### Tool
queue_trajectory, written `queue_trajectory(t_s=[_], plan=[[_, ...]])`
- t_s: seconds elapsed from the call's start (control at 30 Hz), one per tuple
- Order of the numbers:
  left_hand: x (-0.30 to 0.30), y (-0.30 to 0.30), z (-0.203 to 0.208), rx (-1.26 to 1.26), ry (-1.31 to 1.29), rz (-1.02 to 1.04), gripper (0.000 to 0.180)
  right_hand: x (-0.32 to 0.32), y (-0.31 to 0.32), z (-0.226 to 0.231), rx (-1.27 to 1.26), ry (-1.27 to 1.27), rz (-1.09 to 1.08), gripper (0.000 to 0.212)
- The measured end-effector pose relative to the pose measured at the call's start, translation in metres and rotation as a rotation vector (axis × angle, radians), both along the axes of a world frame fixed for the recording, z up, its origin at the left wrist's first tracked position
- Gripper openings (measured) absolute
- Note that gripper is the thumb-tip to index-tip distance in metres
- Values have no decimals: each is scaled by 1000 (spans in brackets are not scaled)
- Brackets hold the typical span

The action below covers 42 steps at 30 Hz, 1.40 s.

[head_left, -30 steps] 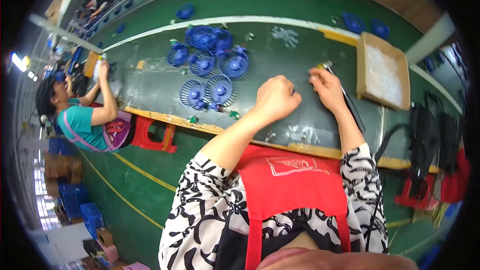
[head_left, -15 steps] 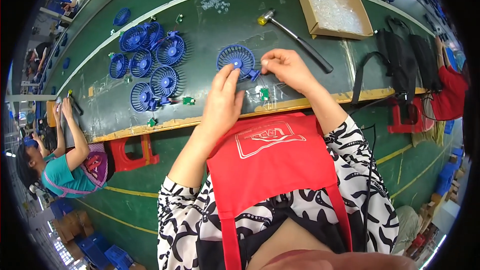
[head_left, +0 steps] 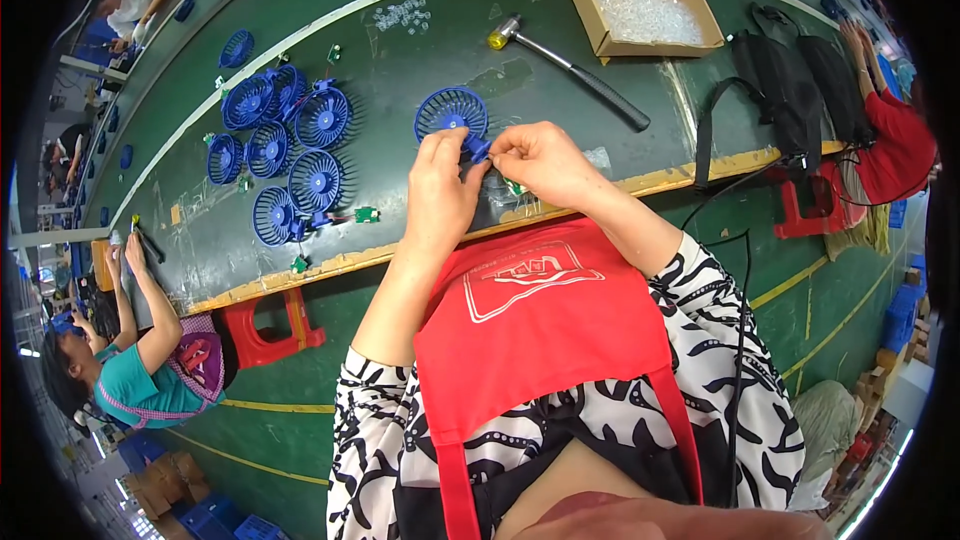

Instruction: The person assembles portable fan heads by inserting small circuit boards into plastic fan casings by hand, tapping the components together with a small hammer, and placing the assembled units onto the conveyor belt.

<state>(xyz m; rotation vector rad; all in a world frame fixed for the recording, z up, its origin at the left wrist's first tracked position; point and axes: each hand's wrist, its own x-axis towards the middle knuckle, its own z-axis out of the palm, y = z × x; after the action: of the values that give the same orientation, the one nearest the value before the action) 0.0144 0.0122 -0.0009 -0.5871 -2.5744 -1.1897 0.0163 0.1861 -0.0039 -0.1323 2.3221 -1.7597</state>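
A round blue fan housing (head_left: 447, 108) with a slatted grille lies on the dark green bench in front of me. My left hand (head_left: 440, 180) grips its lower edge, thumb and fingers closed at the short blue neck (head_left: 477, 148). At that same neck, my right hand (head_left: 537, 162) pinches with thumb and index finger; whatever sits between those fingertips is too small to make out. Partly covered by the right hand is a small green circuit board (head_left: 514, 186), close to the bench's front edge.
Several blue fan housings (head_left: 315, 178) with wires and green boards lie to the left. A hammer (head_left: 570, 70) and a carton of clear small parts (head_left: 645, 5) are beyond my right hand. Loose clear pieces (head_left: 402, 16) lie farther back. A black bag (head_left: 775, 85) rests at right; co-workers sit either side.
My right hand has moved left and down to the fan's neck, meeting the left hand. The left fingers have shifted from the fan's centre toward its lower edge. The whole view has shifted slightly.
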Motion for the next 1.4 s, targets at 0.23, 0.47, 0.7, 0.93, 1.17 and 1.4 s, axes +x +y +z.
queue_trajectory(t_s=[0.23, 0.47, 0.7, 0.93, 1.17, 1.4], plan=[[-4, 0, 10, 70, -66, 104, 46, 0, -3, 6, -45, -12, -19, 18], [-7, 5, 8, 69, -36, 95, 46, -1, -2, 13, -57, -46, 16, 16], [-5, 5, 5, 24, 101, 74, 39, 3, -3, 11, -77, 18, -28, 16], [-16, -7, 17, -179, 403, -98, 33, 6, 1, 23, -62, 21, 24, 13], [-18, -4, 28, 370, -161, -144, 14, -1, 10, 51, 72, 454, 19, 8], [-17, -11, 10, 790, -682, -134, 14, -9, 14, 48, 198, 552, 117, 7]])
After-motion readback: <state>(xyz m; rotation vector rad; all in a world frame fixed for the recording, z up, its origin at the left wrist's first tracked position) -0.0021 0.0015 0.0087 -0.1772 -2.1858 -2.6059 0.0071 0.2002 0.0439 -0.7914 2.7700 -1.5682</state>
